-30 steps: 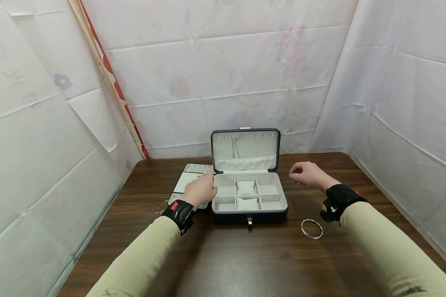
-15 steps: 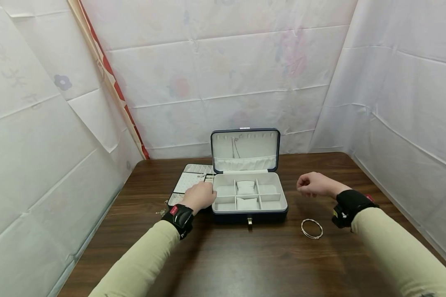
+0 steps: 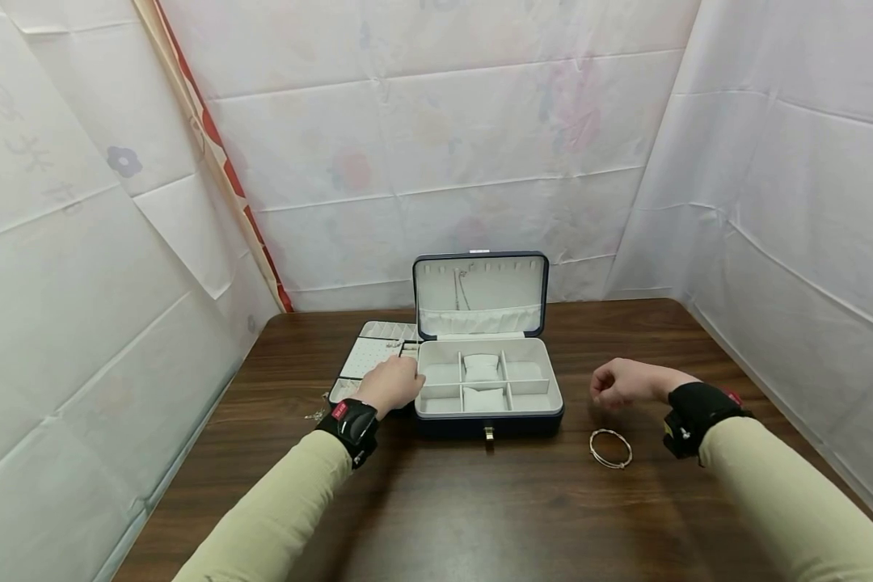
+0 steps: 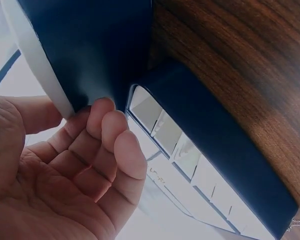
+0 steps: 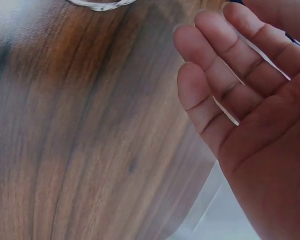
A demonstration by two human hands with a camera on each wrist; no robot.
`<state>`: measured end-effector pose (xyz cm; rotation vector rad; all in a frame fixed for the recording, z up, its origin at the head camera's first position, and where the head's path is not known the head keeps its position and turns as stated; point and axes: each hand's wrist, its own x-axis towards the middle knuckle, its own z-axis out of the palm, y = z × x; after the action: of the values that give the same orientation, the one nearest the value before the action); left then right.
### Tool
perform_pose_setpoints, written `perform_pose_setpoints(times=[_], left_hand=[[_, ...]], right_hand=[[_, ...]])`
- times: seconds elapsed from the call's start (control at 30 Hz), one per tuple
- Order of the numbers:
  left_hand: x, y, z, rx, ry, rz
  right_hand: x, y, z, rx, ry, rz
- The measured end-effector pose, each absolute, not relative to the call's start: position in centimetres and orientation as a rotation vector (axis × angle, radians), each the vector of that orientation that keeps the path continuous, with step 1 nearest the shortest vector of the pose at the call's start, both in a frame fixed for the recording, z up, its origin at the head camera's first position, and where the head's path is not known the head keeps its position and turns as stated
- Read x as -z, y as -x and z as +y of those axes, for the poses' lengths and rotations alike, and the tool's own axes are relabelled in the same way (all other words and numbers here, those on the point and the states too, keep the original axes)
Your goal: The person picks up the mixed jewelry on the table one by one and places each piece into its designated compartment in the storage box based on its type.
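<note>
A navy jewelry box (image 3: 451, 427) with white compartments stands with its lid raised. My left hand (image 3: 389, 382) pinches the box's left side: in the left wrist view the thumb lies at the white rim and fingertips touch the navy outer wall (image 4: 95, 45). Under and beside that hand is a white-lined tray (image 3: 364, 356), partly covered by the hand. To the right of the box, my right hand (image 3: 629, 383) hangs over the table, its fingers (image 5: 202, 47) loosely bent around nothing. Just in front of it lies a thin silvery bangle (image 3: 612, 466), cut off in the right wrist view.
Two white cushions (image 3: 482, 367) sit in the box's middle compartments. A necklace (image 3: 457, 291) hangs inside the lid. Small chains (image 3: 316, 415) lie at the tray's left edge. White cloth (image 3: 436, 145) surrounds the brown wooden table (image 3: 436, 517).
My left hand has drawn back from over the tray to the box's left edge. My right hand has moved right and nearer, towards the bangle.
</note>
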<state>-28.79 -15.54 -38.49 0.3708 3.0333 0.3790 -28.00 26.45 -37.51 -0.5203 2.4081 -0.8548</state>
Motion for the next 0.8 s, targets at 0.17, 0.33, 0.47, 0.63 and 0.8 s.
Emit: perform_pose_setpoints(times=[0.17,0.33,0.47,0.63,0.8], left_hand=[[38.7,28.9,-15.6,-0.379,-0.380,3.027],[38.7,28.9,-15.6,-0.379,-0.377,3.020],[38.7,29.0,-15.6,-0.389,-0.371,3.004],[38.8,29.1,-15.6,-0.392,-0.377,3.007],[39.0,29.2,-15.7,-0.389,-0.385,3.016]], right_hand=[[37.9,27.7,26.4,0.833,0.496,2.390],[38.2,27.5,26.4,0.799,0.459,2.364],[38.4,27.4,26.3,0.770,0.453,2.354],[38.6,27.2,26.0,0.714,0.462,2.387],[38.8,26.9,25.5,0.642,0.489,2.441]])
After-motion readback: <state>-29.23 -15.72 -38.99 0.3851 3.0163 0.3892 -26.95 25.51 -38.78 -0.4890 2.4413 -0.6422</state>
